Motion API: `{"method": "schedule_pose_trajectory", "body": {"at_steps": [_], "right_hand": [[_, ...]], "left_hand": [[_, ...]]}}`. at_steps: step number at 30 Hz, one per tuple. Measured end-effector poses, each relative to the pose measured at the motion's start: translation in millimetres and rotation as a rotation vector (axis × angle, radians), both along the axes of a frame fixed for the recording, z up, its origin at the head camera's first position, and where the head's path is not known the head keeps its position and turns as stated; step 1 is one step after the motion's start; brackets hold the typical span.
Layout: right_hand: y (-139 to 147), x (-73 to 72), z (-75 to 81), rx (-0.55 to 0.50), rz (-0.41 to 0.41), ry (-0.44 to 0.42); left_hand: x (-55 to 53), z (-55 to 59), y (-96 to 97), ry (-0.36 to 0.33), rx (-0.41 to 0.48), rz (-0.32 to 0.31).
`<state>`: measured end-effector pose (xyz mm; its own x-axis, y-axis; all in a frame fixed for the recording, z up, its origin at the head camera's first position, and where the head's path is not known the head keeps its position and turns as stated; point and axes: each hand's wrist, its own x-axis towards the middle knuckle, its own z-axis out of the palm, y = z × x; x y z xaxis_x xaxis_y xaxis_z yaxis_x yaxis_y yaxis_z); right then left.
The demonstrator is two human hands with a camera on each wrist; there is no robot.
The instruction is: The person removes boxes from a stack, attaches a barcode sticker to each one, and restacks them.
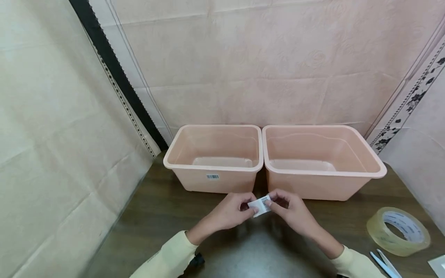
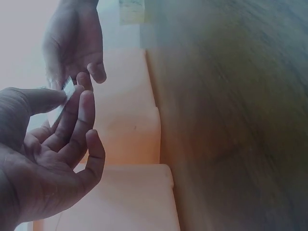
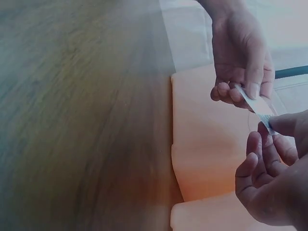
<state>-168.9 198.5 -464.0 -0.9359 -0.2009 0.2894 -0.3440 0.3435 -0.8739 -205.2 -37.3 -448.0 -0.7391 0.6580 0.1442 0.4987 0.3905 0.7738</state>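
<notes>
Both hands meet over the table in front of two pink plastic bins. My left hand (image 1: 232, 211) pinches the left end of a small white barcode label (image 1: 259, 206) between thumb and fingers. At its other end, my right hand (image 1: 292, 212) pinches the label, with the printed bars close to its fingertips. The right wrist view shows the label (image 3: 257, 107) stretched between the two hands. On the front of the left bin (image 1: 215, 181) a similar barcode sticker (image 1: 213, 176) is stuck. The right bin (image 1: 313, 187) shows no sticker on its visible front.
A roll of clear packing tape (image 1: 398, 231) lies at the right of the wooden table (image 1: 146, 231). Close to it are light blue scissors (image 1: 384, 264) and a white piece of paper (image 1: 438, 265), partly cut off by the frame. Cloth-covered walls (image 1: 278, 58) stand behind and at both sides.
</notes>
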Motion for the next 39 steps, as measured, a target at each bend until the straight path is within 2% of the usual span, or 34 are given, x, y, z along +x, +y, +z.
{"method": "schedule_pose_trajectory", "body": {"at_steps": [1, 5, 10, 14, 22, 26, 31, 39], "right_hand": [[1.2, 1.6, -0.1, 0.007, 0.005, -0.005], [0.3, -0.2, 0.1, 0.019, -0.023, 0.034], [-1.1, 1.4, -1.0, 0.061, -0.102, 0.168], [-4.0, 4.6, 0.0, 0.076, -0.109, 0.232], [-8.1, 7.8, 2.4, 0.063, -0.116, 0.195], [-6.0, 6.0, 1.8, 0.005, -0.101, 0.146], [-3.6, 5.6, 2.9, -0.045, -0.094, 0.100], [-3.7, 5.6, 5.7, -0.025, -0.120, 0.109]], "left_hand": [[2.7, -1.4, 1.5, -0.014, 0.010, -0.004], [1.9, 0.8, 3.8, -0.021, 0.023, -0.028], [3.0, -0.8, 7.8, -0.028, 0.066, -0.042], [2.8, -1.1, 10.0, -0.025, 0.119, -0.024], [3.9, 3.3, 11.0, 0.012, 0.128, 0.009], [4.0, 3.7, 10.2, 0.035, 0.117, 0.014], [5.2, 5.6, 8.1, 0.025, 0.087, 0.023], [3.9, 6.1, 6.7, 0.048, 0.074, 0.002]]}}
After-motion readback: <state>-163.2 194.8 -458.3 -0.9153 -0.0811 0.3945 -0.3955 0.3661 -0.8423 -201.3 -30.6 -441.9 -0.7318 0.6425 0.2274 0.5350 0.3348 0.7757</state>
